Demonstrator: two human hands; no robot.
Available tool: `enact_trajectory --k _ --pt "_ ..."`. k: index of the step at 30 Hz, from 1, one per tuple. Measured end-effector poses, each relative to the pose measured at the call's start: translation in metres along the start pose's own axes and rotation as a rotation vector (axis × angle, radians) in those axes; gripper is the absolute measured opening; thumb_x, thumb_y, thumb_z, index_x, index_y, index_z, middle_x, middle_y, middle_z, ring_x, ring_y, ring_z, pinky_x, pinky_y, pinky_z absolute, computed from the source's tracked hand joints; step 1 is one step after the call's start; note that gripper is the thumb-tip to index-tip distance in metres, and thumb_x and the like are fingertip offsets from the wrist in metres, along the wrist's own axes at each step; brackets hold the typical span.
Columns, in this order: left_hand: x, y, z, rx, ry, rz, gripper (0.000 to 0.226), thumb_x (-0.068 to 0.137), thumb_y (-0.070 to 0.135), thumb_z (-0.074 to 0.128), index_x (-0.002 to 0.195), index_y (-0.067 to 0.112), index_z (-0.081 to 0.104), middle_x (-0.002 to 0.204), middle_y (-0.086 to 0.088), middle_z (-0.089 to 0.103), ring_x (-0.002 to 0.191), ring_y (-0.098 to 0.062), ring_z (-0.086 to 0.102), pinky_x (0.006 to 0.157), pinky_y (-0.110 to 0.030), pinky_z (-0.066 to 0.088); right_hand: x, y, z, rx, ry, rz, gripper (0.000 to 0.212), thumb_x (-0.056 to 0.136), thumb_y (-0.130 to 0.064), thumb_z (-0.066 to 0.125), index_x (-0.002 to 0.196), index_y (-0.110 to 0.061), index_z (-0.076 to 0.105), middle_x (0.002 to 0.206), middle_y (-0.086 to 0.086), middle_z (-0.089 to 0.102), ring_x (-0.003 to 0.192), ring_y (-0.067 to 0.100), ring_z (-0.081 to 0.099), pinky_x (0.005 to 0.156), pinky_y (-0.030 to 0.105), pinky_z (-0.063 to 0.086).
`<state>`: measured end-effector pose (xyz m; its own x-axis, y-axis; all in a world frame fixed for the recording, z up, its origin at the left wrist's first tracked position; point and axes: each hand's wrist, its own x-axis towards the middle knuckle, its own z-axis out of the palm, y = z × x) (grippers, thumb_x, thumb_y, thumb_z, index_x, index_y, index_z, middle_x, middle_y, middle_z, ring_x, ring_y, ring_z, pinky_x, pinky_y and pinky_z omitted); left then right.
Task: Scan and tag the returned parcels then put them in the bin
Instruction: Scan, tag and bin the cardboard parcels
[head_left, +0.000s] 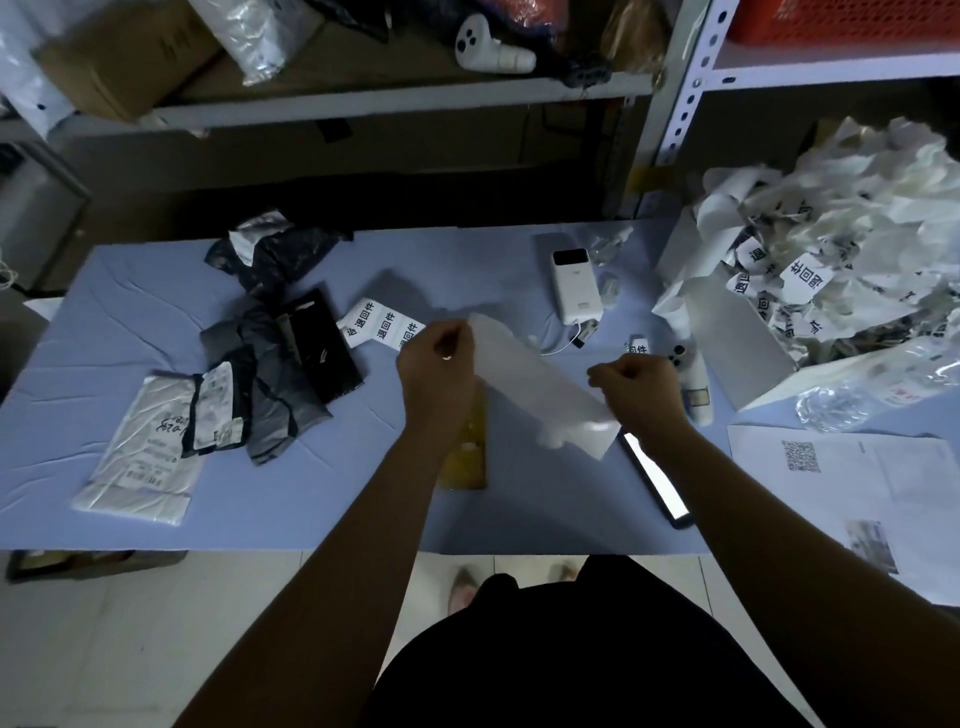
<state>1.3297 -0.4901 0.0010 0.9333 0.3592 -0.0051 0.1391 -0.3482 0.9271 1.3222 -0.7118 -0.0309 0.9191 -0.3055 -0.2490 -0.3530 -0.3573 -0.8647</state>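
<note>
I hold a blank white backing strip (540, 384) slanted above the table. My left hand (436, 353) pinches its upper end and my right hand (634, 384) pinches its right edge. A yellow parcel (465, 457) lies flat beneath my left forearm. At the left, a white mailer (137, 452) lies flat, overlapped by grey and black parcels (275, 384). A printed tag strip (382, 325) lies just beyond my left hand.
</note>
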Motion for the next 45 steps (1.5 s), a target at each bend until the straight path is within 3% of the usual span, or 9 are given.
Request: enact_trajectory --k 8,18,24,29,33,37,40,43,45 --pt "-0.017 0.013 0.012 0.109 -0.019 0.121 0.012 0.094 0.011 0.066 0.097 0.008 0.076 0.094 -0.004 0.075 0.087 -0.018 0.069 0.083 -0.032 0.055 -0.009 -0.035 0.022 0.055 -0.291 -0.221 0.022 0.085 -0.042 0.078 0.1 -0.027 0.075 0.091 -0.015 0.076 0.092 -0.002 0.07 0.084 0.022 0.052" --pt "-0.021 0.021 0.018 0.188 -0.193 0.177 0.014 0.097 0.016 0.066 0.104 0.009 0.076 0.101 -0.003 0.075 0.09 -0.012 0.066 0.08 -0.004 0.042 -0.01 -0.033 0.023 0.065 -0.261 -0.298 0.038 0.084 -0.028 0.083 0.119 -0.02 0.07 0.104 -0.009 0.073 0.095 0.001 0.068 0.085 0.023 0.058" --pt "-0.021 0.02 0.019 0.181 -0.182 0.193 0.012 0.097 0.014 0.065 0.1 0.008 0.075 0.095 -0.003 0.075 0.083 -0.007 0.062 0.077 -0.009 0.044 -0.003 -0.024 0.018 0.118 -0.255 -0.213 0.032 0.083 -0.019 0.082 0.108 -0.03 0.067 0.076 -0.002 0.076 0.075 0.008 0.073 0.068 0.019 0.056" --pt "-0.01 0.023 0.007 0.072 0.112 0.055 0.015 0.101 0.018 0.057 0.099 0.017 0.071 0.089 0.007 0.07 0.084 -0.011 0.065 0.073 -0.033 0.054 0.013 0.005 0.006 -0.201 -0.113 -0.029 0.037 0.087 -0.019 0.076 0.121 -0.022 0.063 0.097 0.005 0.076 0.093 0.021 0.072 0.085 0.041 0.058" --pt "-0.008 0.016 -0.003 0.394 0.185 0.42 0.014 0.097 0.011 0.06 0.099 0.008 0.073 0.101 -0.006 0.073 0.088 -0.025 0.068 0.077 -0.043 0.054 0.004 -0.003 0.011 -0.324 0.023 -0.086 0.039 0.088 -0.018 0.072 0.126 -0.011 0.063 0.115 0.009 0.071 0.106 0.024 0.066 0.094 0.041 0.054" --pt "-0.019 -0.002 -0.004 0.609 0.221 0.857 0.005 0.088 0.004 0.073 0.09 0.002 0.076 0.097 -0.014 0.073 0.085 -0.031 0.07 0.075 -0.038 0.046 -0.02 -0.058 0.038 0.481 -0.378 0.244 0.016 0.096 -0.027 0.065 0.098 -0.011 0.067 0.085 0.011 0.078 0.08 0.023 0.074 0.069 0.03 0.058" --pt "-0.029 -0.016 -0.012 0.636 0.133 0.98 0.011 0.087 0.01 0.077 0.096 0.003 0.077 0.101 -0.015 0.073 0.09 -0.032 0.07 0.077 -0.039 0.05 -0.027 -0.075 0.05 0.636 -0.447 0.297 0.013 0.09 -0.012 0.074 0.094 -0.003 0.066 0.089 0.017 0.073 0.083 0.025 0.072 0.07 0.025 0.059" --pt "-0.036 -0.028 -0.031 0.64 0.011 0.845 0.042 0.079 0.028 0.085 0.113 0.007 0.073 0.117 -0.014 0.069 0.106 -0.031 0.067 0.085 -0.042 0.051 -0.036 -0.069 0.059 0.541 -0.369 0.266 0.02 0.082 0.003 0.077 0.096 -0.009 0.071 0.089 0.011 0.075 0.079 0.019 0.075 0.069 0.025 0.06" --pt "-0.041 -0.036 -0.045 0.524 -0.148 0.439 0.08 0.065 0.048 0.09 0.134 0.018 0.062 0.132 -0.002 0.061 0.119 -0.017 0.059 0.096 -0.039 0.046 -0.041 -0.058 0.066 0.468 -0.347 0.227 0.023 0.086 0.0 0.076 0.105 -0.011 0.07 0.089 0.004 0.076 0.08 0.014 0.076 0.071 0.024 0.061"
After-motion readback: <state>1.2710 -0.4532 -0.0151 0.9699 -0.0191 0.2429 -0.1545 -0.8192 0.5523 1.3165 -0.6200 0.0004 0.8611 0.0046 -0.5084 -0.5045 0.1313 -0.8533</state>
